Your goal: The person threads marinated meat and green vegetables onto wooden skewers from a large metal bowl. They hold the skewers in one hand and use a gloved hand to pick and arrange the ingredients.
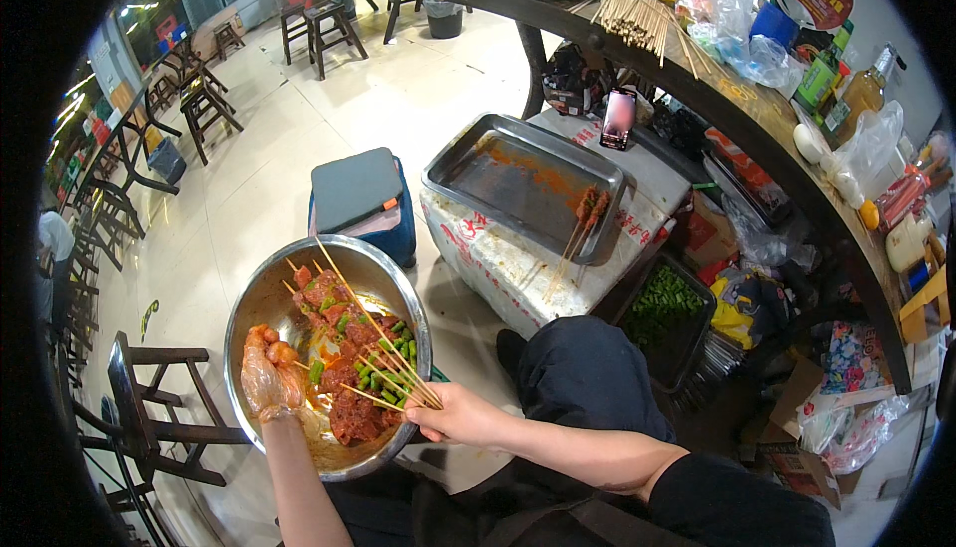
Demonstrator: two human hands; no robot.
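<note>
A wide steel bowl (250, 289) holds red marinated meat (357, 407) and cut green pieces (403, 345). Inside its left part is my left hand (270, 379) in a clear plastic glove, fingers curled near a skewer tip; whether it grips anything is unclear. My right hand (448, 412), bare, is closed around the ends of several bamboo skewers (396, 369) at the bowl's right rim. Their shafts reach over the meat, some with meat pieces on them. On a metal tray (515, 174) to the right lie a few meat skewers (590, 211), their sticks over the tray's edge.
The tray rests on a white box (478, 263). Beyond the bowl is a cushioned blue stool (358, 185). A phone (618, 120) leans behind the tray. Bare skewers (635, 21) and bottles (821, 73) lie or stand on the curved table (717, 77). Another tray (657, 353) holds greens. A wooden chair (160, 405) stands left.
</note>
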